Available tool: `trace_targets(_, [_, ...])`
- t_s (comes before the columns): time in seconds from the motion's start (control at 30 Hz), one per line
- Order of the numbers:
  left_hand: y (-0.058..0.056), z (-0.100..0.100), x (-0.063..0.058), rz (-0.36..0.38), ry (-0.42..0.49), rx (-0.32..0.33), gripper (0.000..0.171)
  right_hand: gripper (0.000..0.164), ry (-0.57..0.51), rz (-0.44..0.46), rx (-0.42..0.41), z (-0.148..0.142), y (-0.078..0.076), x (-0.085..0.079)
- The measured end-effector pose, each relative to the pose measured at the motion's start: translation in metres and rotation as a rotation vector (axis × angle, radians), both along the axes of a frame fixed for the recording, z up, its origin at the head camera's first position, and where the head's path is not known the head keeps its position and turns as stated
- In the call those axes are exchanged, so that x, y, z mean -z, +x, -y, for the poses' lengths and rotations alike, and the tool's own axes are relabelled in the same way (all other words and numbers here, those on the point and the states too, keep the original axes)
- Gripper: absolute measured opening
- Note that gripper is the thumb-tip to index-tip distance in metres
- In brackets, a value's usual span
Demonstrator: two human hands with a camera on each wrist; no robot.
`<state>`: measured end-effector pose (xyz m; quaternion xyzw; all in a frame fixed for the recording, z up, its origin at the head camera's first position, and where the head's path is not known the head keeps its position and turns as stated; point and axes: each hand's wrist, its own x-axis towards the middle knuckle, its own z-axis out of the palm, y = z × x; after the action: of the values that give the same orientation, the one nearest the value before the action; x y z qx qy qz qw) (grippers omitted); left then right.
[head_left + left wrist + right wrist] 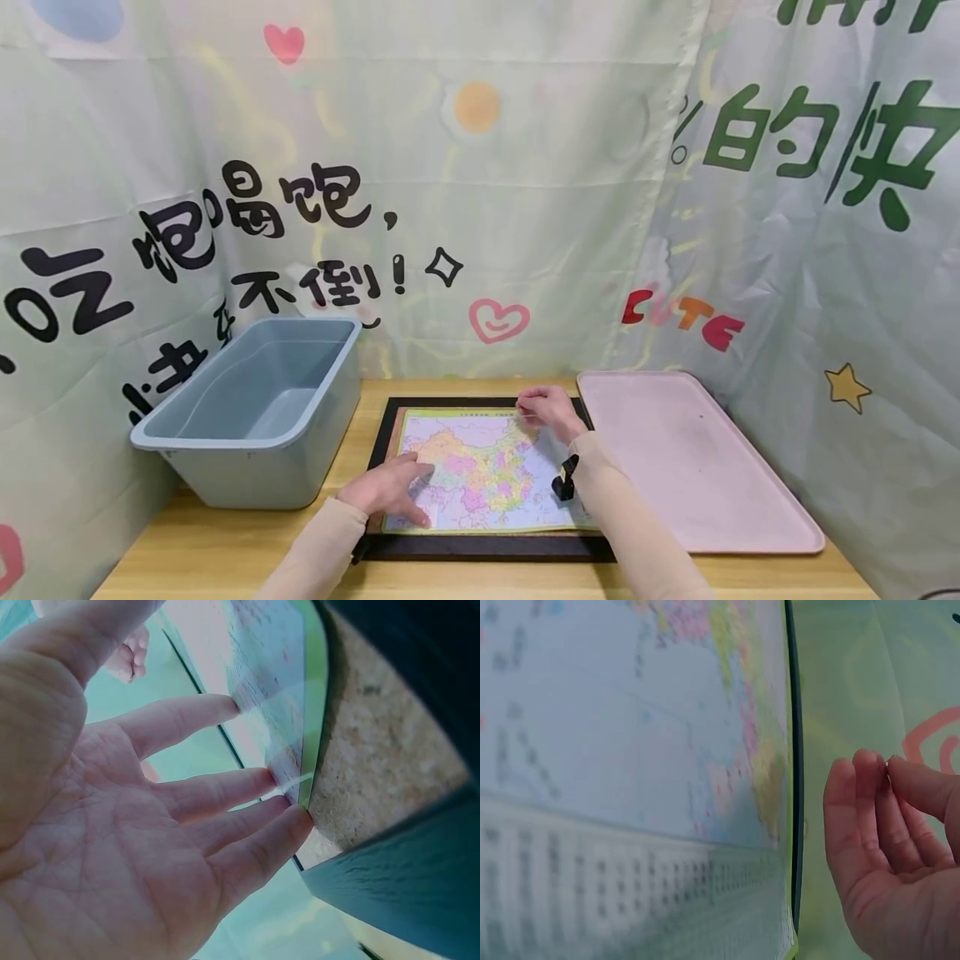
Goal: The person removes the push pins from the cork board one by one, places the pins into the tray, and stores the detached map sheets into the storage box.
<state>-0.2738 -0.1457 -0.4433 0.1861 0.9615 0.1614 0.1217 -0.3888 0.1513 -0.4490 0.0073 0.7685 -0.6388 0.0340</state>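
A colourful paper map [480,475] with a green-yellow border lies on a cork board [382,742] that has a black frame [480,547]. Over the map's lower left edge, my left hand [390,487] is spread, its straight fingertips touching the paper's border. My right hand [551,410] is above the map's upper right part, thumb and fingertips drawn together. Between those fingertips, the right wrist view shows a tiny pin-like thing [887,769], mostly hidden; I cannot tell its exact kind.
To the left stands a deep blue-grey plastic bin [255,458]. A flat pink tray [697,467] lies on the right, close against the board's right side. Both rest on a wooden table [172,554]. A printed cloth [465,225] hangs behind and at the sides.
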Motion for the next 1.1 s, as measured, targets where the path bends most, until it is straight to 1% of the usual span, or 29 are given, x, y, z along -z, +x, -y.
trace_targets(0.17, [0.001,-0.001,0.001,0.024,0.005,-0.007,0.078,0.022,0.003,0.010,0.063,-0.012,-0.001,-0.001])
trace_targets(0.3, [0.003,0.000,0.002,0.014,0.013,-0.001,0.078,0.026,-0.010,0.002,0.124,-0.025,-0.001,0.002])
trace_targets(0.5, [0.004,0.001,-0.001,0.014,0.021,0.003,0.078,0.029,-0.030,0.008,0.202,-0.046,0.001,0.006])
trace_targets(0.6, [0.003,0.001,-0.003,0.009,0.008,0.009,0.078,0.029,-0.057,-0.009,0.215,-0.056,0.001,0.005])
trace_targets(0.83, [0.001,0.001,-0.002,0.013,0.000,0.005,0.078,0.033,-0.137,-0.022,0.241,-0.076,0.002,0.009])
trace_targets(0.93, [0.001,0.001,-0.001,0.019,0.006,-0.004,0.078,0.035,-0.129,-0.020,0.248,-0.086,0.006,0.011])
trace_targets(1.1, [0.001,0.002,-0.001,0.001,0.012,0.011,0.078,0.038,-0.090,-0.003,0.271,-0.103,0.010,0.013])
